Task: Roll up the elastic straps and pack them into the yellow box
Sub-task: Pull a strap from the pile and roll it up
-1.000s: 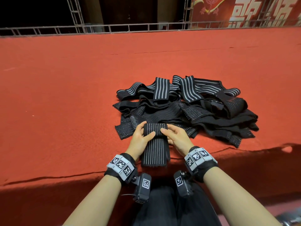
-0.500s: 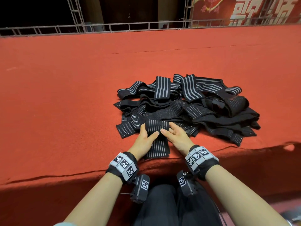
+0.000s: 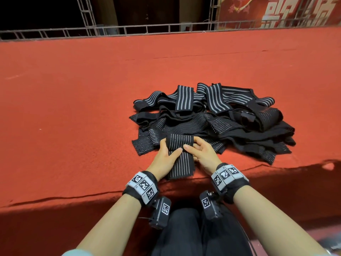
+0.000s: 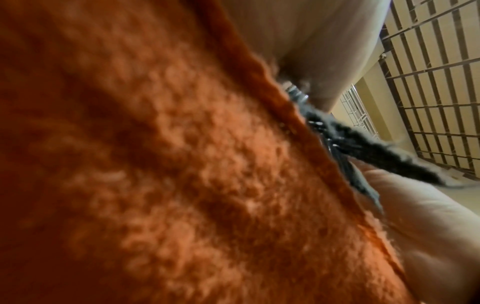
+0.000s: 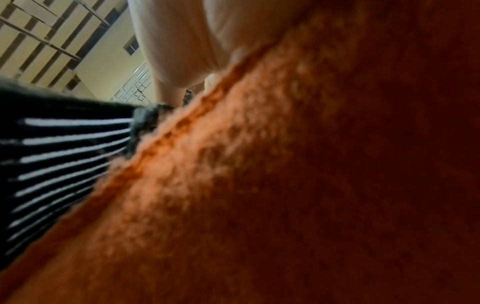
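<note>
Near edge, 6 o'clock: flat tail of the strap point(image 3: 181, 166) is lying on the red carpet point(image 3: 73, 126), long axis running 6 to 12. Roll point(image 3: 180, 143) is sitting at its far end, crosswise. Left hand point(image 3: 166, 159) is cupping the roll from 9 o'clock, right hand point(image 3: 202, 154) from 3 o'clock; both are curling round it, equally near. Judging: rolling is running toward 6 o'clock. Beyond, 12 to 2 o'clock: heap of loose straps point(image 3: 221, 122) is waiting, touching the roll. Yellow box not showing in any view; contents unknown.

Blurry red carpet point(image 4: 155, 164); dark strap point(image 4: 363, 148), perhaps under hand point(image 4: 428, 226).
</note>
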Motion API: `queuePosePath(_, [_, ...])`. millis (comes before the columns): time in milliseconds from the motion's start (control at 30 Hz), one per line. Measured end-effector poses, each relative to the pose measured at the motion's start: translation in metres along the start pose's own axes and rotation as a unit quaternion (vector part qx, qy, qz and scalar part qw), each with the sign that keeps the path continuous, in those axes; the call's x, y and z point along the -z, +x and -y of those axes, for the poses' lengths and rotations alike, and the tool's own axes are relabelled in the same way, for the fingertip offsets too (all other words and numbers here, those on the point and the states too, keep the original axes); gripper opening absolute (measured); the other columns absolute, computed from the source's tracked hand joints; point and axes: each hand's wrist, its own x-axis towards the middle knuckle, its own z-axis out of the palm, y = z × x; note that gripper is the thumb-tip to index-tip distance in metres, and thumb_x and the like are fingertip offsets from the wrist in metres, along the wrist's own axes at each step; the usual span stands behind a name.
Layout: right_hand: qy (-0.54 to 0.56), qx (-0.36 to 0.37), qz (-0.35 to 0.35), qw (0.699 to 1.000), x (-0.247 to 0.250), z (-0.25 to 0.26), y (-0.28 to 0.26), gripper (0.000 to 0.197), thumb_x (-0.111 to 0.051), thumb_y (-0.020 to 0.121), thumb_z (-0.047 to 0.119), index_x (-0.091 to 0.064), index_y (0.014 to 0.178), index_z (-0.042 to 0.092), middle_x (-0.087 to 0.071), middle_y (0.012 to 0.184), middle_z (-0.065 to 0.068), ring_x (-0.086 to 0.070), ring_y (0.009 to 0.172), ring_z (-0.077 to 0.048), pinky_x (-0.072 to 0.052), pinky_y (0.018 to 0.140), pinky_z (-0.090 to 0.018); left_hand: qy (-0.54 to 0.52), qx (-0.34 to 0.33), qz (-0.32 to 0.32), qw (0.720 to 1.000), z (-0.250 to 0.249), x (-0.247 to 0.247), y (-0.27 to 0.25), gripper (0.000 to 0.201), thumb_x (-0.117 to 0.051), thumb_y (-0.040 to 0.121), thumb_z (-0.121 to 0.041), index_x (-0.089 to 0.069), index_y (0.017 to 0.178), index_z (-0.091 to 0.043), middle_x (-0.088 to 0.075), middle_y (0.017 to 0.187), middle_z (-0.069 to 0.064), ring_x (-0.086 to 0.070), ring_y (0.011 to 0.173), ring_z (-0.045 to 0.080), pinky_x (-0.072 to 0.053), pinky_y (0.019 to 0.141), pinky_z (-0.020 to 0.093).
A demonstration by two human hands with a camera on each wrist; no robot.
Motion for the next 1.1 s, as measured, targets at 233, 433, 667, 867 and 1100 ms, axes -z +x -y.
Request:
queuePosePath(233, [0.072, 0.005, -0.036, 0.997, -0.001, -0.004, 0.004, 0.022, -0.055, 0.095, 0.008, -0.057, 0.117, 0.012, -0.068, 0.114, -0.008, -0.063, 0.109, -0.021, -0.051, 0.091, -0.034, -0.067, -0.009, -0.059, 0.996, -0.011, 0.006, 0.001, 0.037, -0.04, 0.091, -0.008, -0.06, 0.121, -0.014, -0.064, 0.119, 0.0, -0.057, 0.111, 0.012, -0.043, 0.102, 0.033])
queuePosePath(433, [0.132, 0.017, -0.035, 0.991, -0.001, -0.003, 0.003, 0.024, -0.052, 0.096, 0.005, -0.056, 0.12, 0.006, -0.067, 0.115, -0.012, -0.064, 0.109, -0.021, -0.052, 0.093, -0.035, -0.033, -0.032, -0.048, 0.998, 0.003, 0.009, 0.0, 0.031, -0.05, 0.098, -0.022, -0.064, 0.087, 0.002, -0.069, 0.092, 0.025, -0.06, 0.08, 0.021, -0.048, 0.081, 0.043])
queuePosePath(667, [0.139, 0.019, -0.032, 0.99, -0.003, 0.002, 0.001, 0.022, -0.051, 0.097, 0.006, -0.056, 0.118, 0.006, -0.07, 0.107, -0.008, -0.068, 0.098, -0.018, -0.055, 0.077, -0.026, -0.072, -0.011, -0.094, 0.993, 0.005, 0.007, 0.002, 0.012, -0.062, 0.091, -0.008, -0.067, 0.081, -0.006, -0.072, 0.079, 0.011, -0.066, 0.074, 0.015, -0.053, 0.074, 0.028])
queuePosePath(867, [0.112, 0.012, -0.013, 0.994, -0.004, 0.003, 0.0, 0.021, -0.053, 0.095, 0.005, -0.057, 0.115, 0.006, -0.07, 0.104, -0.007, -0.068, 0.097, -0.017, -0.054, 0.075, -0.025, -0.09, -0.004, -0.058, 0.994, 0.0, 0.006, 0.004, 0.006, -0.059, 0.092, -0.009, -0.061, 0.087, -0.012, -0.069, 0.082, 0.009, -0.065, 0.075, 0.014, -0.051, 0.07, 0.025])
queuePosePath(1100, [0.118, 0.005, -0.019, 0.993, -0.003, 0.002, 0.0, 0.027, -0.054, 0.094, 0.003, -0.054, 0.121, 0.0, -0.069, 0.106, -0.01, -0.068, 0.097, -0.017, -0.056, 0.08, -0.027, -0.04, -0.022, -0.039, 0.998, 0.004, 0.003, 0.004, 0.005, -0.065, 0.088, -0.006, -0.068, 0.092, -0.004, -0.072, 0.091, 0.016, -0.068, 0.081, 0.017, -0.054, 0.079, 0.033])
